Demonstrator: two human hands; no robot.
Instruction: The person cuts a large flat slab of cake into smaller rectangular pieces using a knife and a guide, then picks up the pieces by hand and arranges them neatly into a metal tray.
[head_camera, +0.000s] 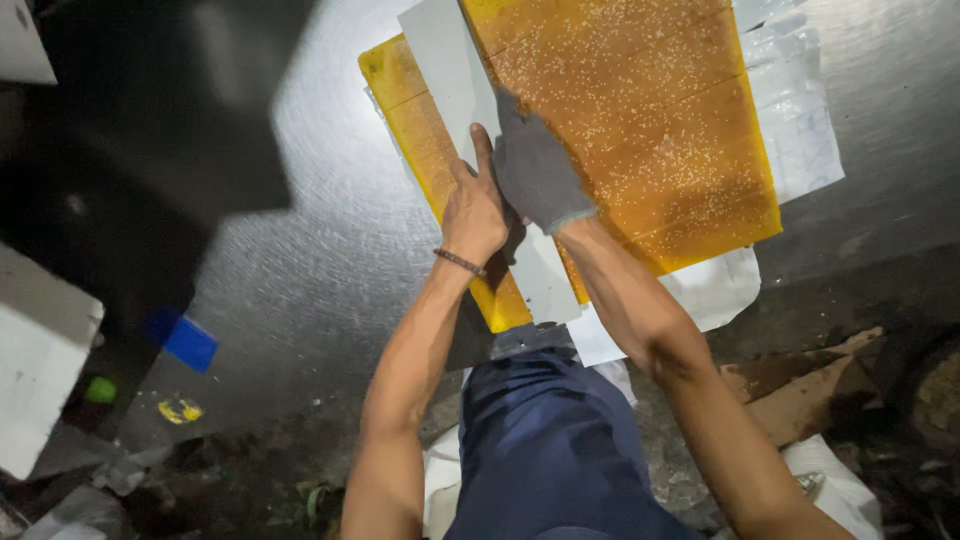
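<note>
overhead view of a slab being portioned. a large orange-yellow slab (640, 130), sprinkled with pale seeds and scored into parallel strips, lies on white sheeting (800, 120) on a brushed metal surface (320, 230). a long flat grey straightedge (450, 80) runs lengthwise across the slab, dividing a narrow strip (405, 110) at its left from the main body. the bare left hand (475, 205), a bead bracelet (459, 262) at its wrist, presses on the straightedge with its fingers together and laid flat, clamped on nothing. the right hand (535, 170), in a grey knit glove, lies just beside it where the straightedge meets the slab's main body; whether its fingers close on a tool cannot be told. judged from this layout, the step in hand is lining up or holding the guide for a lengthwise cut; the next move would call for steady downward pressure so the guide does not slide on the slab. both hands sit near the slab's middle, touching the guide above it. blue cloth (545, 450) covers the person's lap below.
</note>
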